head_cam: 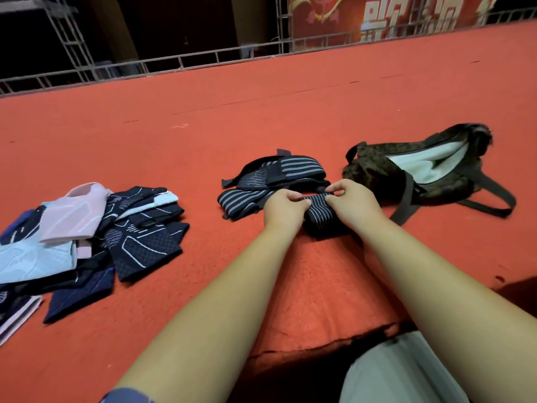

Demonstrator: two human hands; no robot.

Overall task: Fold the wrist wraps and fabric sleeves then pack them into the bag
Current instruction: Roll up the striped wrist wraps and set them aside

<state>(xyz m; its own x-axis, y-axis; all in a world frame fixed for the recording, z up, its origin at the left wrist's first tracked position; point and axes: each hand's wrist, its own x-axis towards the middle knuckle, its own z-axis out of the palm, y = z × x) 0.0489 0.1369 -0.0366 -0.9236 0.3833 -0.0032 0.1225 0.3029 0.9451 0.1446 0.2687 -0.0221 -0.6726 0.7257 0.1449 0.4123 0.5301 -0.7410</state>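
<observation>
Two grips, left hand (283,210) and right hand (354,205), pinching one striped wrist wrap (318,213), partly hidden.

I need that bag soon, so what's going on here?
A person is folding a striped wrap on the red carpet, pinching it with the left hand and the right hand. Two other wraps lie just beyond it. A pile of sleeves waits to the left. The bag lies open on the right, and nothing packed shows inside it.
</observation>
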